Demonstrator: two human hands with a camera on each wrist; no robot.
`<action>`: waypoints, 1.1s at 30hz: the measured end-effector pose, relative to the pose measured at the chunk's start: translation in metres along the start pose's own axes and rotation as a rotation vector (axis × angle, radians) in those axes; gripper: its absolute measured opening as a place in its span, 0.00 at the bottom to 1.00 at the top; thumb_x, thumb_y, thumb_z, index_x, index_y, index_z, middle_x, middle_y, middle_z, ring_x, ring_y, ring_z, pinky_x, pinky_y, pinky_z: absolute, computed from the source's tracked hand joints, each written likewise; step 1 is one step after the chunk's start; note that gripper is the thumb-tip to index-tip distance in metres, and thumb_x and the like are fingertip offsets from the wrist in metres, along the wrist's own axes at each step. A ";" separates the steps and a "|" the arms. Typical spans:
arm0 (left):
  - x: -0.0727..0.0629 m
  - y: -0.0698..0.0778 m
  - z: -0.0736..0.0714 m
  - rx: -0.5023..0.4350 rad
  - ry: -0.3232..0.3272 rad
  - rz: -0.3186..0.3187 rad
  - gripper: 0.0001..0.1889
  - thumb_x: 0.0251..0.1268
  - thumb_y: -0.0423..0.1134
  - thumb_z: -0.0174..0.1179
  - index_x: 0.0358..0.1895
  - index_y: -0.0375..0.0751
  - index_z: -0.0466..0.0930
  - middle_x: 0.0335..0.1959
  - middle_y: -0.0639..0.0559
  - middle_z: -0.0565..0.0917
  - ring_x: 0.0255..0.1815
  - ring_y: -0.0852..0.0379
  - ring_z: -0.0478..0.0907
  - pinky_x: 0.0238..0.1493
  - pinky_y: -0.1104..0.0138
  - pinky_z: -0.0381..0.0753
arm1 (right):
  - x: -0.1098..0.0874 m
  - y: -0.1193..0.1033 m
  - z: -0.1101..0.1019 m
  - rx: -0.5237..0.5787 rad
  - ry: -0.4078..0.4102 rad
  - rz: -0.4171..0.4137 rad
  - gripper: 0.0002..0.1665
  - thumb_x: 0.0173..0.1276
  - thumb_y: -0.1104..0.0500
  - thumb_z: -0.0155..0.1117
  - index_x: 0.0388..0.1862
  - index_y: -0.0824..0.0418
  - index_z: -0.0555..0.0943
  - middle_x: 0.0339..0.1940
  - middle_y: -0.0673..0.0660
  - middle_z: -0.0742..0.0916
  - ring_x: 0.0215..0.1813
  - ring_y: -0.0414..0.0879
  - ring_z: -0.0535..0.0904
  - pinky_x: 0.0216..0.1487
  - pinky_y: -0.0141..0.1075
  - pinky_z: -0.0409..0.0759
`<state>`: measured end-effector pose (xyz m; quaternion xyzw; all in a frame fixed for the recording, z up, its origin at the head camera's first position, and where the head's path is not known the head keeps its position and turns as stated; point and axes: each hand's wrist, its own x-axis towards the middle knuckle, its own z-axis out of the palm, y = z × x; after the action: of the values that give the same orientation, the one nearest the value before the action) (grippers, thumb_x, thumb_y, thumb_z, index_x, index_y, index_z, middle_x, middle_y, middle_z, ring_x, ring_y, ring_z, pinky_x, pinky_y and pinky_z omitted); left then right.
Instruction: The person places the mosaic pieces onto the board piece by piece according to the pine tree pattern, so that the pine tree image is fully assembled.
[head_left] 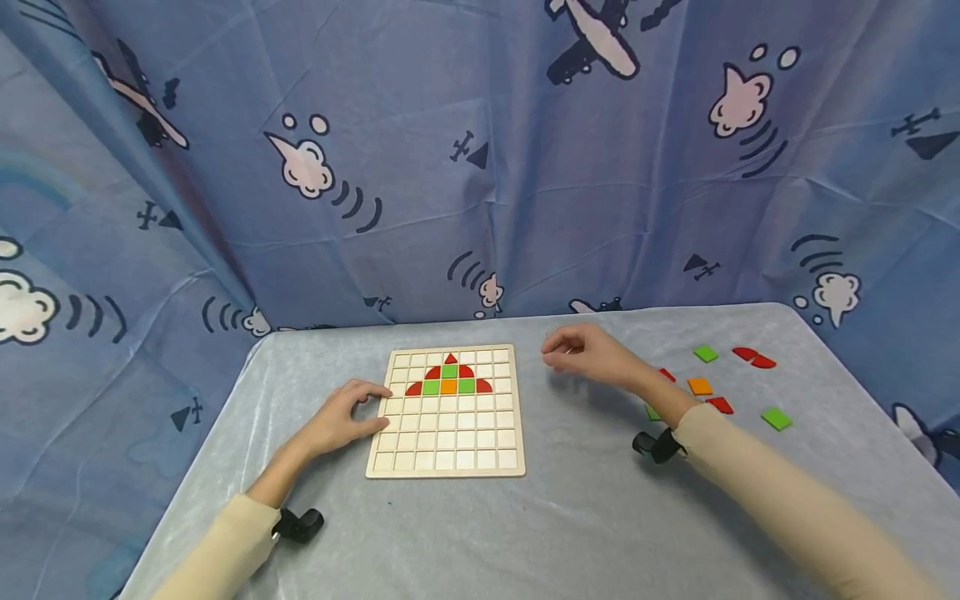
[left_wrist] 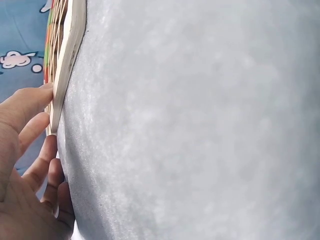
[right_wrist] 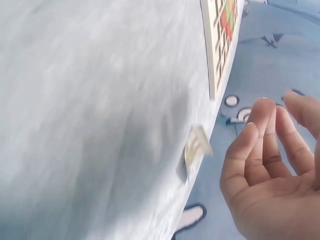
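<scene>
A square wooden grid board (head_left: 446, 437) lies on the grey cloth, with red, green and orange tiles (head_left: 448, 386) set in its upper cells in a stepped, peaked shape. My left hand (head_left: 341, 419) is at the board's left edge, thumb and fingertips touching its rim (left_wrist: 62, 75). To the right of the board, my right hand (head_left: 588, 354) hovers over the cloth with fingers loosely bent. Nothing shows between those fingers in the right wrist view. A small, pale, blurred piece (right_wrist: 196, 147) appears beside the hand there, apart from the fingertips.
Loose tiles lie to the right, some partly behind my right forearm: an orange square (head_left: 700, 386), green squares (head_left: 776, 418), and red pieces (head_left: 763, 362). A blue patterned curtain (head_left: 420, 208) hangs behind the table's far edge.
</scene>
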<state>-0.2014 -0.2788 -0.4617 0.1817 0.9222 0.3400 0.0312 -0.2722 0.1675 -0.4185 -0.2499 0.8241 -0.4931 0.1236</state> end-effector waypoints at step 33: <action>-0.001 0.000 -0.001 -0.008 0.001 0.010 0.21 0.64 0.38 0.73 0.59 0.42 0.82 0.57 0.43 0.78 0.55 0.42 0.73 0.56 0.45 0.70 | -0.083 0.033 -0.066 0.013 0.025 0.118 0.17 0.75 0.59 0.66 0.53 0.72 0.81 0.46 0.67 0.86 0.42 0.59 0.82 0.42 0.44 0.83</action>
<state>-0.2011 -0.2796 -0.4607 0.1860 0.9199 0.3439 0.0300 -0.2410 0.2738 -0.4188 -0.1939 0.8357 -0.4933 0.1438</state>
